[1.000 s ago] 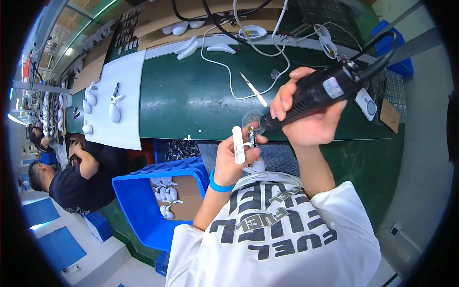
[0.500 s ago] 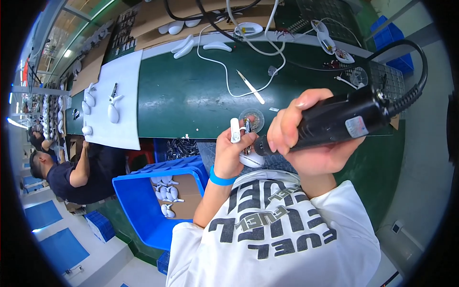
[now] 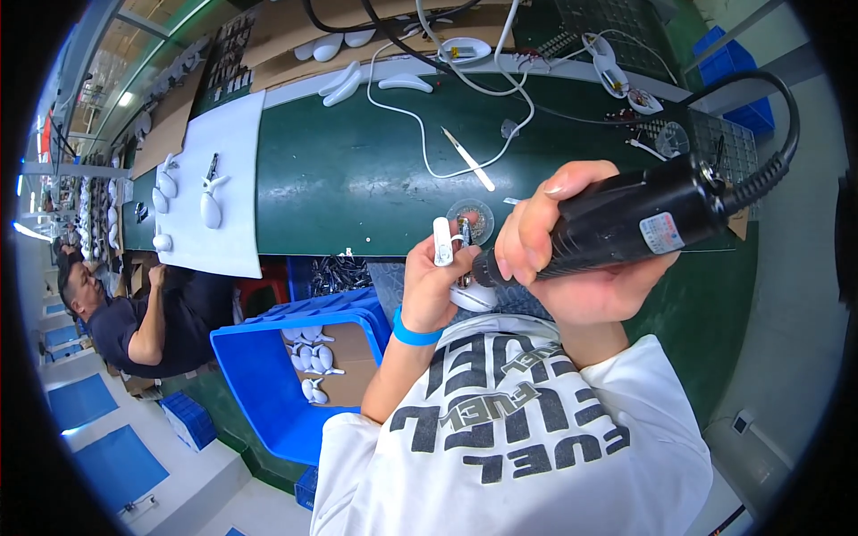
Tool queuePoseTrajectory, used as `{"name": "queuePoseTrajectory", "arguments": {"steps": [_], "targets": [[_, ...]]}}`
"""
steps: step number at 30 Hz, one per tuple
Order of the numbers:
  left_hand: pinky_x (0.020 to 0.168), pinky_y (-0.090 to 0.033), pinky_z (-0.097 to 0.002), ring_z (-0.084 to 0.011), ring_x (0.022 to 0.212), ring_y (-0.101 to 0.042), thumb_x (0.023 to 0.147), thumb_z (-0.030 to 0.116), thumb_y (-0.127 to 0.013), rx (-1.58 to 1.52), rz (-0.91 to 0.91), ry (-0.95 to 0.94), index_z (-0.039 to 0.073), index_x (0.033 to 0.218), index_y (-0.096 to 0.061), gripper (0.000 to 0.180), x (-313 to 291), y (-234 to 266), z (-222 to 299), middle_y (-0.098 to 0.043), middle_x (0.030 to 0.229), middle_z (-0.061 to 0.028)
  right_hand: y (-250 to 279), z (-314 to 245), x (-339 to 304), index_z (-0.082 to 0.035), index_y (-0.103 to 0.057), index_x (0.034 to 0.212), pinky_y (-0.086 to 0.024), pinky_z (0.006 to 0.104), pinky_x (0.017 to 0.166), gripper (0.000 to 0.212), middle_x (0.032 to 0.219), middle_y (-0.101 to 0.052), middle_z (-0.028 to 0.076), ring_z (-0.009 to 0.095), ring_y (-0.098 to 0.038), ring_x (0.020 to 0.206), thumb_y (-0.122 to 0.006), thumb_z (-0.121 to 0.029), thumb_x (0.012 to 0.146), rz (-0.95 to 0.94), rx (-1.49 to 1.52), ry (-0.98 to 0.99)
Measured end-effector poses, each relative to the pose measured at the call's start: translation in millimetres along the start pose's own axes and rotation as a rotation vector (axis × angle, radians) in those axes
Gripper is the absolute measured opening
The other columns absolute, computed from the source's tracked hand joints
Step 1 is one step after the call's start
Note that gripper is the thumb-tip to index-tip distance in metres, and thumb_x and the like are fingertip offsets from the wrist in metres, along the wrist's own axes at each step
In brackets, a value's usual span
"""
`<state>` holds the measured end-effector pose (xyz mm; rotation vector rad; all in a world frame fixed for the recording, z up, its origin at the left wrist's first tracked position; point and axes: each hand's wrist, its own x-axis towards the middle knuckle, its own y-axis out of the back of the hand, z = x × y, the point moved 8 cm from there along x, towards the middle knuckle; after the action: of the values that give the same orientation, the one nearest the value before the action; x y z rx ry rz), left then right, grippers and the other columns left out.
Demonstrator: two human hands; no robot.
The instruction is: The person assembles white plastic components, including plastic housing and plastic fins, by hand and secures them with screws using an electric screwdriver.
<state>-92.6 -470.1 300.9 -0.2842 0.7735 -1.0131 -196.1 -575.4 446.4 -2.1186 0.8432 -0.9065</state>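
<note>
My right hand (image 3: pixel 590 290) is wrapped round a thick black electric screwdriver (image 3: pixel 617 223), which lies nearly level with its tip end toward my left hand. My left hand (image 3: pixel 427 290) grips an opened white plastic device (image 3: pixel 474 297), its rounded shell below the fingers and a white piece (image 3: pixel 442 241) standing up beside the thumb. Dark inner parts show between them. The screwdriver's tip meets the device near my left fingertips, but the exact contact is hidden. Just beyond lies a round clear dish (image 3: pixel 483 223) holding small metal bits. Pointed white-handled tweezers (image 3: pixel 469 163) rest farther back.
A blue crate (image 3: pixel 268 393) with white spoon-shaped parts stands at my left. White housings (image 3: pixel 341 85) and looping cables lie along the back of the green bench (image 3: pixel 340 196). More parts rest on a white sheet (image 3: pixel 234 179). A co-worker (image 3: pixel 134 330) sits at far left.
The screwdriver and my right hand have shifted slightly left. My left hand keeps hold of the white device. The co-worker's head has turned.
</note>
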Motion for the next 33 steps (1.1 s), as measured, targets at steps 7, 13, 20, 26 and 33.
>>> {"name": "queuePoseTrajectory", "arguments": {"steps": [7,13,20,26,33], "targets": [[0.078,-0.049,-0.0234,-0.0068,0.087,-0.061,0.093,-0.005,-0.066,0.015,-0.008,-0.013,-0.005,0.137,-0.061,0.044,0,-1,0,-0.065,0.103,-0.0008,0,4,3,0.002,-0.052,0.110,-0.049,0.0355,0.065,0.095,0.079,-0.063,0.017,0.022,-0.061,0.066,-0.049,-0.090,0.086,-0.011,0.065,-0.049],[0.078,-0.050,-0.0238,-0.0072,0.086,-0.062,0.094,-0.006,-0.065,0.004,-0.011,0.011,-0.005,0.137,-0.061,0.044,0,-2,0,-0.066,0.103,-0.0015,-1,1,3,0.005,-0.053,0.118,-0.050,0.0362,0.066,0.098,0.079,-0.063,0.016,0.022,-0.061,0.066,-0.046,-0.089,0.088,-0.021,0.018,-0.043],[0.072,-0.050,-0.0258,-0.0100,0.078,-0.063,0.093,-0.004,-0.066,-0.017,0.026,0.028,-0.005,0.139,-0.060,0.046,1,1,-2,-0.066,0.098,-0.0035,0,-7,6,0.001,-0.047,0.126,-0.050,0.0370,0.054,0.091,0.076,-0.059,0.013,0.021,-0.057,0.055,-0.036,-0.084,0.096,-0.038,-0.140,0.009],[0.067,-0.051,-0.0262,-0.0128,0.070,-0.062,0.091,0.002,-0.068,0.051,0.007,0.027,-0.007,0.142,-0.056,0.053,-3,8,4,-0.070,0.093,-0.0100,13,-20,16,0.000,-0.045,0.133,-0.049,0.0365,0.056,0.092,0.081,-0.058,0.010,0.020,-0.057,0.061,-0.036,-0.083,0.097,-0.055,-0.138,0.108],[0.067,-0.053,-0.0214,-0.0079,0.077,-0.065,0.084,0.001,-0.076,0.164,-0.200,-0.099,-0.003,0.151,-0.049,0.072,-12,0,7,-0.072,0.121,-0.0180,43,5,14,0.002,-0.048,0.133,-0.050,0.0373,0.062,0.091,0.083,-0.060,0.013,0.021,-0.058,0.066,-0.035,-0.081,0.097,-0.006,-0.287,0.105]]}}
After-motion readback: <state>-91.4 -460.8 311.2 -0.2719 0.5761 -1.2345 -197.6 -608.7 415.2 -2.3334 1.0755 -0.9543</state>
